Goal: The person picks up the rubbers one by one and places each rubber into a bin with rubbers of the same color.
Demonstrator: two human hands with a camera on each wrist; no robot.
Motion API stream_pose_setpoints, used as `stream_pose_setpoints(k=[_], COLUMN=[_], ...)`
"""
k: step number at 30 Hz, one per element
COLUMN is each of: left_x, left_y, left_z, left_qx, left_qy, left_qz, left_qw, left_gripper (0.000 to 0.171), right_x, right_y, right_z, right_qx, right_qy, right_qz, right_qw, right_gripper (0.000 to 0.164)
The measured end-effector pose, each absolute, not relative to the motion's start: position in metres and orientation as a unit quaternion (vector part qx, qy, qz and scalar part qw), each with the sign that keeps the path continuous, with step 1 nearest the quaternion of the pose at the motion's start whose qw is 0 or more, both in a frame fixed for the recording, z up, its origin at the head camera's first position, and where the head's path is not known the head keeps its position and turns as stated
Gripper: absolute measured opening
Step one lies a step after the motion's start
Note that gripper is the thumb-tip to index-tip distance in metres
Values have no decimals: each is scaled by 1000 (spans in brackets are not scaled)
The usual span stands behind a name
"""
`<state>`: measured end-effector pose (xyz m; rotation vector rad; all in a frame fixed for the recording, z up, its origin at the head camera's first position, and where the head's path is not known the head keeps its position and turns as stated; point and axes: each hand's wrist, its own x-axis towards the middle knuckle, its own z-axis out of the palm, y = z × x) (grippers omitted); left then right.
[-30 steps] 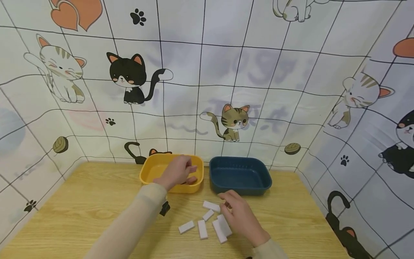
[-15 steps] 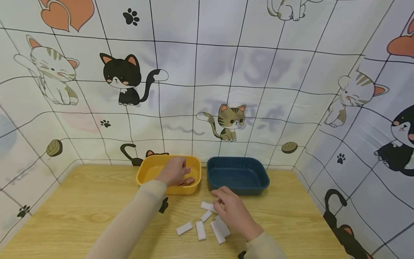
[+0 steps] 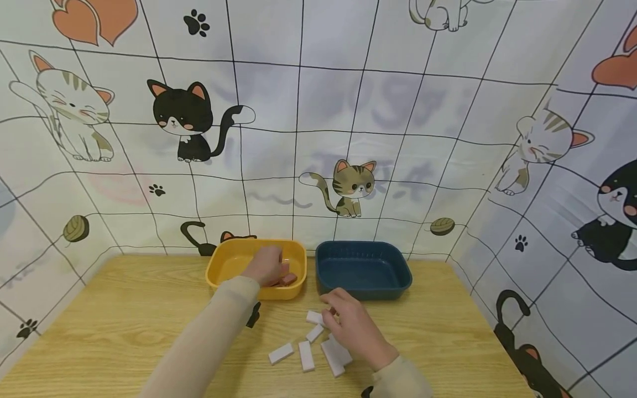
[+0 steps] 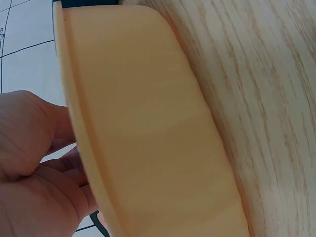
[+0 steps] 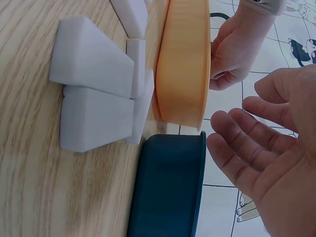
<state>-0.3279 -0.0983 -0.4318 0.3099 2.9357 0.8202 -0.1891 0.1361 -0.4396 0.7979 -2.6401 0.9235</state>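
My left hand [image 3: 265, 266] reaches down into the yellow bin [image 3: 219, 265], beside a few reddish-brown blocks [image 3: 287, 279]. In the left wrist view the bin's wall [image 4: 133, 118] hides the fingertips, so I cannot tell whether they hold a block. My right hand [image 3: 358, 330] hovers over the white blocks [image 3: 307, 355] with fingers loosely bent and nothing in them. The right wrist view shows this right hand [image 5: 276, 148] palm side, thumb apart from the fingers, above several white blocks [image 5: 94, 54] lying close together on the wooden table.
A dark blue bin [image 3: 365, 290] stands right of the yellow one at the table's back edge. Behind and to both sides hangs a cloth [image 3: 278, 149] printed with cats and a grid. Bare wood [image 3: 139, 309] stretches left of the left forearm.
The left hand has sunk slightly deeper into the yellow bin, and more of the reddish-brown blocks shows. The right hand stays over the white blocks. The whole view has shifted a little.
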Motion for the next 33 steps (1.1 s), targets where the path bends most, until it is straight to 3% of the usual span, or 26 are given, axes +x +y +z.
stream_pose_setpoints(k=[18,33], left_x=[-328,-314], left_y=[-110,-126], left_z=[-437,-420], left_qx=[104,159], left_qy=[965,959], left_qz=[234,230], left_qw=[51,43], left_gripper=[10,30], right_x=[-190,-192], right_y=[129,130], right_z=[-445,-443], right_qx=[283,277], right_qy=[-898,-905], right_qz=[311,298], right_qw=[129,122], right_gripper=[21,23])
